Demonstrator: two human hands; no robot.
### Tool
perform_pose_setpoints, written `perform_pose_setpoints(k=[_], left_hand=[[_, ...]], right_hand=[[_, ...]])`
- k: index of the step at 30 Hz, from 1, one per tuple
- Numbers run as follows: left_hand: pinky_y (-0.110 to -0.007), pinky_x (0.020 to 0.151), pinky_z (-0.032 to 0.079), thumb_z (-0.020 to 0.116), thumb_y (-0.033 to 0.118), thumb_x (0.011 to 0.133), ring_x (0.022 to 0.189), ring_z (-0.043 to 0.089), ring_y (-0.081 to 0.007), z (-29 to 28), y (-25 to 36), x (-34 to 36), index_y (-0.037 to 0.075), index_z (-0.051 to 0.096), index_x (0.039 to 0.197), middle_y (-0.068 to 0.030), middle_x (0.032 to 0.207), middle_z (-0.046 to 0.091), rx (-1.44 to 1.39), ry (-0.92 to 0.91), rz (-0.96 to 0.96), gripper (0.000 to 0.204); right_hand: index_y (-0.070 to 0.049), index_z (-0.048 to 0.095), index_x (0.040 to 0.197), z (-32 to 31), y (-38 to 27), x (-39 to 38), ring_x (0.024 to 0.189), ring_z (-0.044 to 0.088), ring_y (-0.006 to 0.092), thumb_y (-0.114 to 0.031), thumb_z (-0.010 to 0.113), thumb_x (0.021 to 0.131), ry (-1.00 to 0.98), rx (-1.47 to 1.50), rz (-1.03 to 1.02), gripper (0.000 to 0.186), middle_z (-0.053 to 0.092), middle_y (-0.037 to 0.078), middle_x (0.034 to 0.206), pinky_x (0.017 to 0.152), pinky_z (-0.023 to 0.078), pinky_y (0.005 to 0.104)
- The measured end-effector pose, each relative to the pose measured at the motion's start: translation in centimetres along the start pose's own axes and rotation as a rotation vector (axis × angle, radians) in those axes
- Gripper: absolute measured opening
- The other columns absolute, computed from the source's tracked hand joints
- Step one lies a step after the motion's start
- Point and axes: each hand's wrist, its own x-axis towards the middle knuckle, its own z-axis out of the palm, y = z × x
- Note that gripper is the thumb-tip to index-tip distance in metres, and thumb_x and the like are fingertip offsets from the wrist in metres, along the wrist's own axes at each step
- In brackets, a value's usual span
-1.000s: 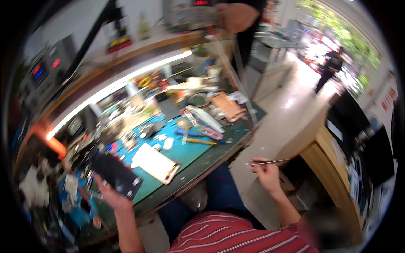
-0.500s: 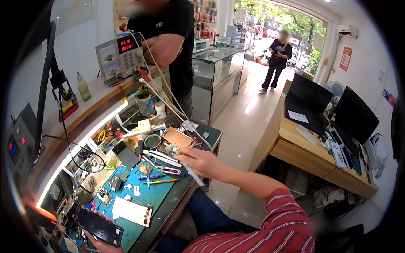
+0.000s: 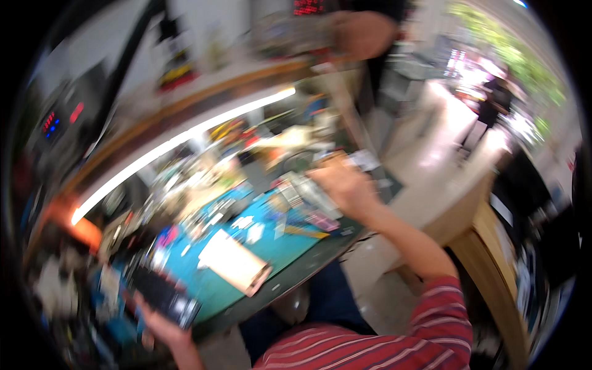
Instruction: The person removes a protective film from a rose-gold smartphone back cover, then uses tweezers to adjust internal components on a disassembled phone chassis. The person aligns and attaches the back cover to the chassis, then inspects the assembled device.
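Observation:
My left hand (image 3: 161, 325) is wrapped round a black smartphone (image 3: 161, 296) at the lower left, over the edge of the blue work mat (image 3: 290, 248). My right hand (image 3: 346, 187) is over the far right of the bench, its fingers smeared by motion, so what they hold does not show. Beside it lie pale slim tools (image 3: 311, 192), a pink-handled cutter (image 3: 322, 221) and a yellow stick-like tool (image 3: 305, 232). On the mat between my hands rests a flat white panel (image 3: 231, 259) with a brownish end. The whole picture is blurred.
A bright light tube (image 3: 185, 137) runs along under the wooden shelf (image 3: 148, 126) behind the bench. Small parts and tools crowd the back of the bench. Another person's forearm (image 3: 364, 34) rests at the top. A wooden desk (image 3: 496, 265) stands at right; a person (image 3: 494, 102) is near the doorway.
The view has swung, so the bench sits further right in the picture. My left hand still has the smartphone. A pale strip seen under my right hand no longer shows clearly.

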Motion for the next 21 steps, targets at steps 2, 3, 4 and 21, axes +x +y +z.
perform_pose_setpoints(k=[2,3,4,21], left_hand=[[-0.046,0.099,0.044,0.051,0.042,0.097,0.116,0.055,-0.0291,1.1,-0.9,1.3,0.003,0.046,0.139,-0.0161,0.131,0.055,-0.112,0.047,-0.033,0.057],[-0.046,0.1,0.044,0.05,0.042,0.097,0.117,0.055,-0.0297,1.7,-1.0,1.5,0.002,0.045,0.14,-0.017,0.133,0.053,-0.184,0.034,-0.06,0.059],[-0.047,0.101,0.043,0.05,0.045,0.096,0.117,0.054,-0.03,2.3,-0.8,1.4,0.0,0.042,0.141,-0.0176,0.133,0.053,-0.233,0.075,-0.056,0.064],[-0.046,0.101,0.044,0.049,0.047,0.097,0.119,0.055,-0.026,-0.8,-3.2,0.5,0.002,0.04,0.143,-0.0131,0.134,0.054,-0.231,0.039,-0.158,0.065]], right_hand=[[-0.006,0.068,0.113,-1.7,-2.2,-2.1,0.093,0.067,0.0324,-0.003,0.067,0.081,-0.062,-0.027,0.131,0.032,0.07,0.014,0.101,0.079,0.054,0.0393],[-0.004,0.066,0.111,-2.0,-3.7,-2.6,0.084,0.066,0.0314,-0.003,0.065,0.083,-0.055,-0.025,0.133,0.028,0.068,0.014,0.096,0.073,0.053,0.0397],[-0.005,0.067,0.109,-2.2,-5.3,-3.0,0.08,0.066,0.0299,-0.003,0.065,0.084,-0.1,-0.028,0.155,0.025,0.068,0.012,0.094,0.069,0.053,0.0385],[0.016,0.042,0.134,10.4,-19.4,0.7,0.096,0.062,0.0265,-0.042,0.068,0.081,-0.602,-0.048,0.264,0.083,0.062,0.016,0.101,0.074,0.053,0.0374]])
